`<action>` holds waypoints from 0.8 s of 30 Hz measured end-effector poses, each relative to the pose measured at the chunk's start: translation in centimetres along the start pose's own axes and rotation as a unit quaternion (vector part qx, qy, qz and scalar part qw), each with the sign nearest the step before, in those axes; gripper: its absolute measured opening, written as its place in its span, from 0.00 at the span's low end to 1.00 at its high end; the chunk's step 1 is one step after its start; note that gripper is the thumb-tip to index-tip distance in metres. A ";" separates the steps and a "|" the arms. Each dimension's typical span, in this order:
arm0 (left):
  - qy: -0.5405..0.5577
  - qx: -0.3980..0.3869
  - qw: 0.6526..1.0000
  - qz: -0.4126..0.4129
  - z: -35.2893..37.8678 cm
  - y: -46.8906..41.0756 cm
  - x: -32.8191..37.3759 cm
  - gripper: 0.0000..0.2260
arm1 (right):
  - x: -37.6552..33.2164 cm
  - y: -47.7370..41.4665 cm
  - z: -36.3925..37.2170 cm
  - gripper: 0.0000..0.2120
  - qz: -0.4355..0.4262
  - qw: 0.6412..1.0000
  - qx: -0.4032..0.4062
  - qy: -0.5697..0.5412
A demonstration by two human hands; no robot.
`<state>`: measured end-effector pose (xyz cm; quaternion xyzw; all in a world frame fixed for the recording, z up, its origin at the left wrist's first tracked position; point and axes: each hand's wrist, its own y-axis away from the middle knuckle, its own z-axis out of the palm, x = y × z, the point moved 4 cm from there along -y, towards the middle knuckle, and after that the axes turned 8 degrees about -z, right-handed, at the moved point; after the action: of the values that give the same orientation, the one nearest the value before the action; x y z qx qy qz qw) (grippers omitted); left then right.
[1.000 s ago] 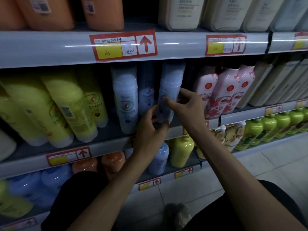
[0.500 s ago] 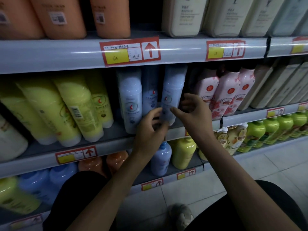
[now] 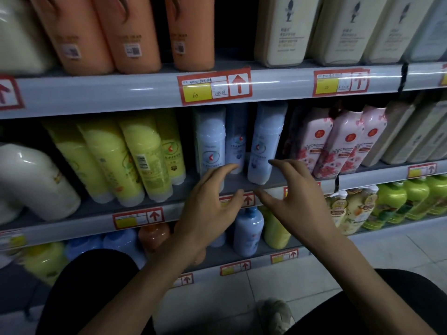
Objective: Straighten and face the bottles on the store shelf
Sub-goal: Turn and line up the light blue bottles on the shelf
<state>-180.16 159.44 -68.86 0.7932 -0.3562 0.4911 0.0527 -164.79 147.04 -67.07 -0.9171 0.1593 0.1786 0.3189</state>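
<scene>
1. Hands first: left hand [image 3: 210, 213] and right hand [image 3: 300, 201] are both up at the front edge of the middle shelf [image 3: 72, 227]. Fingers are spread and loosely curved, and neither hand grips anything.
2. Top shelf [image 3: 96, 93]: tall orange bottles [image 3: 130, 32] on the left, cream bottles [image 3: 285, 30] on the right.
3. White jug [image 3: 31, 180] sits at the far left of the middle shelf.
4. Yellow bottles [image 3: 142, 155] stand next to the jug, leaning with their tops to the left. One shows its barcode to the front.
5. Pale blue bottles are on the middle shelf directly behind the hands:
   - left bottle [image 3: 210, 141], logo facing out, with the left index finger in front of its lower part
   - rear bottle [image 3: 237, 136], set further back between the other two
   - right bottle [image 3: 266, 141], logo facing out. The right index fingertip is at its lower right edge; I can't tell whether it touches.
6. Pink floral bottles [image 3: 346, 141] stand just right of the blue ones, in a tight row.
7. Lower shelf: a pale blue pump bottle [image 3: 248, 230] below the hands, green bottles [image 3: 391, 201] off to the right.
8. Red and yellow price tag [image 3: 214, 87] with an up arrow is on the top shelf rail, above the blue bottles.
</scene>
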 end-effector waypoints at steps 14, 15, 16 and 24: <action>-0.284 0.031 0.958 0.028 -6.9 5.2 -2.0 0.28 | -4.7 0.8 1.8 0.35 -0.081 0.993 -0.082 -0.006; -0.288 0.033 0.957 0.023 -7.4 5.5 -2.3 0.28 | -5.3 0.7 1.8 0.34 -0.090 0.993 -0.079 -0.008; -0.286 0.040 0.957 0.019 -7.8 5.7 -2.5 0.29 | -6.1 0.6 1.8 0.34 -0.098 0.992 -0.076 -0.014; -0.256 0.076 0.963 -0.021 -11.1 6.7 -3.7 0.28 | -11.8 0.2 3.8 0.28 -0.142 0.983 -0.081 -0.089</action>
<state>-193.48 161.18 -68.00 0.9016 -0.3026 0.2957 -0.0901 -176.17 151.42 -64.95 -0.9338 -0.0166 0.2243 0.2783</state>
